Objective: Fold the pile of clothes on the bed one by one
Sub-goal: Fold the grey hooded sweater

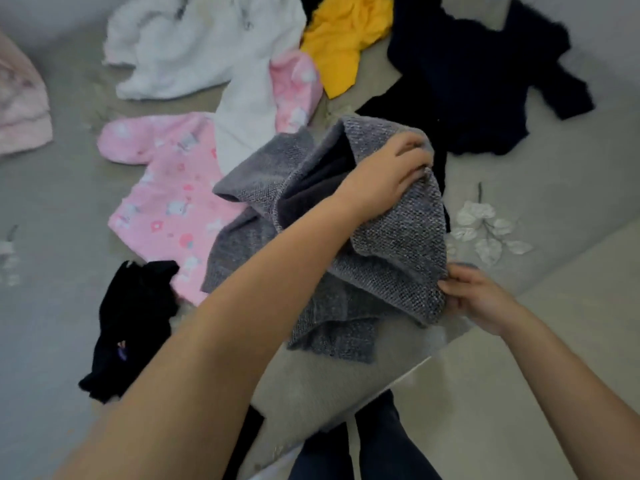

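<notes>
From my feed, left hand [391,168] gripping the upper fold of the grey knit sweater [346,244], right hand [474,296] pinching its lower edge, sweater bunched at the near edge of the bed [554,174] (pink printed top [173,206] beside it), black garment [131,323] further left.

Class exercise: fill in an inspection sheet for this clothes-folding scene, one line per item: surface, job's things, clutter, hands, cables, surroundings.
Surface: grey bed with leaf print.
Job's things: grey sweater lifted, unfolded; pink top, white garment, yellow garment, navy garment, black garment lie loose.
Clutter: pale pink cloth at left edge.
Hands: left hand and right hand both grip the sweater.
Cables: nothing seen.
Surroundings: person's dark trousers below.
</notes>
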{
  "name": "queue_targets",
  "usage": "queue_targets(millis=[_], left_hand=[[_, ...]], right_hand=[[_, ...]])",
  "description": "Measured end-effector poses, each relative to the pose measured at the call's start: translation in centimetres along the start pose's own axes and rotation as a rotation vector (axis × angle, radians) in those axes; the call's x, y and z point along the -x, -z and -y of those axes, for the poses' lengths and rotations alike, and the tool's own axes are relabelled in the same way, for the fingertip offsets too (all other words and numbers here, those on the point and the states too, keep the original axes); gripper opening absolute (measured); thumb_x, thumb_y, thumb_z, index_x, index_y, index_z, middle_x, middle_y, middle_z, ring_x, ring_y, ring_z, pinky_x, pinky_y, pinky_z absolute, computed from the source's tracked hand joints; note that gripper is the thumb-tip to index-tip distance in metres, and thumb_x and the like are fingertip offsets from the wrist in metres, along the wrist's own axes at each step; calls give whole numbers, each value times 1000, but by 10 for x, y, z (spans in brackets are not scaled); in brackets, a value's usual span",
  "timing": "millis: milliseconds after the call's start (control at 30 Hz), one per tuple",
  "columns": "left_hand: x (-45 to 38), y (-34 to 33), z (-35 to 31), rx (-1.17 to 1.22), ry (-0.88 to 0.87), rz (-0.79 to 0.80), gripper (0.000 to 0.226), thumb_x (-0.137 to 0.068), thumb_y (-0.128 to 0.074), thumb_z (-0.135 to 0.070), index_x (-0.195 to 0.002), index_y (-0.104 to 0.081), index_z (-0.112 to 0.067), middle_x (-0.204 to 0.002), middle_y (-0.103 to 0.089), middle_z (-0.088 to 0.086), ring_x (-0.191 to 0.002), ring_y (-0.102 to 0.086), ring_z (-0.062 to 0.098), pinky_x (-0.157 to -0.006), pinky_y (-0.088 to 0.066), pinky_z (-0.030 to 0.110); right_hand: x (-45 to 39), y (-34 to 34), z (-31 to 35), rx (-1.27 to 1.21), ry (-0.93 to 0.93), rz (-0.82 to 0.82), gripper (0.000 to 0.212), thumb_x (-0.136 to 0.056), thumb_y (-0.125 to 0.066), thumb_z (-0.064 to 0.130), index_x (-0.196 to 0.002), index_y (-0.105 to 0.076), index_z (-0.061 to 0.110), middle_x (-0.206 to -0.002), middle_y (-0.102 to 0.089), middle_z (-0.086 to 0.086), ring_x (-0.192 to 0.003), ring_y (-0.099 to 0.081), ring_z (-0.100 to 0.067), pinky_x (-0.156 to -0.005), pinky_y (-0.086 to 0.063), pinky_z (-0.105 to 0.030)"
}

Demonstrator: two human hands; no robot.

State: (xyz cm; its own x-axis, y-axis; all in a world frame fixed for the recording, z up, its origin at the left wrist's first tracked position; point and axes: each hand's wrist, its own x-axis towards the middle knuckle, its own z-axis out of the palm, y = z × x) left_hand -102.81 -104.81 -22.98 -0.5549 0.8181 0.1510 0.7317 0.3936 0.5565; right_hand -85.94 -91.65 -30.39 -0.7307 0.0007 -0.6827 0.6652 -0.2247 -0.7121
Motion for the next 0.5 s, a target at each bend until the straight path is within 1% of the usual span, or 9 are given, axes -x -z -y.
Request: queue_targets(millis=[67,100,133,200,267,300,367,433,500], left_hand=[[-7,-27,-7,21,7,122,34,-95,-43,-11,-129,-47,-6,-138,-40,15,-128,-38,27,-100,-32,31],[-2,-39,-4,29,48,143,36,-95,-43,-12,-131,-44,-8,-137,-42,12,-128,-38,25,-100,-33,32],[9,-50,4,22,106,131,36,-95,-44,-11,-131,-45,-8,-135,-46,11,-125,-41,25,-98,-35,32],[41,-65,26,-54,267,107,33,-94,-43,-9,-126,-50,-5,-126,-53,12,-118,-47,27,-92,-38,32],[74,-73,53,-162,436,127,33,-93,-42,-5,-124,-51,-3,-124,-54,15,-115,-48,29,-90,-37,33],[85,-74,63,-203,497,156,36,-91,-43,-2,-126,-49,0,-127,-51,18,-117,-46,32,-94,-35,34],[89,-75,76,-267,514,227,44,-84,-47,6,-129,-45,7,-134,-44,25,-122,-42,38,-103,-30,40],[74,-79,80,-310,414,237,48,-79,-50,12,-127,-44,12,-135,-40,31,-127,-37,44,-106,-29,48],[48,-87,79,-358,339,169,50,-79,-49,12,-129,-43,10,-137,-39,30,-131,-31,45,-107,-27,53]], right_hand=[[2,26,-27,-60,-39,-233,26,-95,-34,-5,-87,-55,9,-53,-65,5,-42,-59,-6,-41,-51,-18],[1,37,-42,-69,-76,-346,25,-96,-34,-3,-91,-55,9,-57,-66,3,-42,-60,-7,-41,-51,-19],[-2,47,-58,-80,-107,-440,23,-96,-34,-2,-99,-54,8,-68,-68,-2,-45,-61,-10,-40,-51,-19],[-14,60,-87,-131,-157,-568,27,-97,-33,2,-117,-51,6,-98,-61,-14,-60,-61,-19,-44,-53,-21],[-29,64,-106,-148,-184,-650,30,-98,-33,5,-122,-50,4,-114,-56,-19,-76,-57,-26,-61,-53,-30],[-36,63,-111,-125,-189,-669,29,-98,-33,6,-120,-51,3,-119,-55,-20,-85,-56,-29,-71,-51,-35],[-48,55,-117,-79,-187,-682,24,-97,-35,10,-111,-53,2,-120,-55,-23,-97,-54,-29,-83,-44,-39],[-52,47,-117,-89,-148,-691,27,-98,-37,20,-111,-55,4,-111,-57,-14,-98,-53,-27,-89,-44,-39],[-48,40,-116,-124,-108,-702,27,-95,-43,33,-100,-60,13,-92,-58,0,-87,-55,-20,-84,-46,-32]])
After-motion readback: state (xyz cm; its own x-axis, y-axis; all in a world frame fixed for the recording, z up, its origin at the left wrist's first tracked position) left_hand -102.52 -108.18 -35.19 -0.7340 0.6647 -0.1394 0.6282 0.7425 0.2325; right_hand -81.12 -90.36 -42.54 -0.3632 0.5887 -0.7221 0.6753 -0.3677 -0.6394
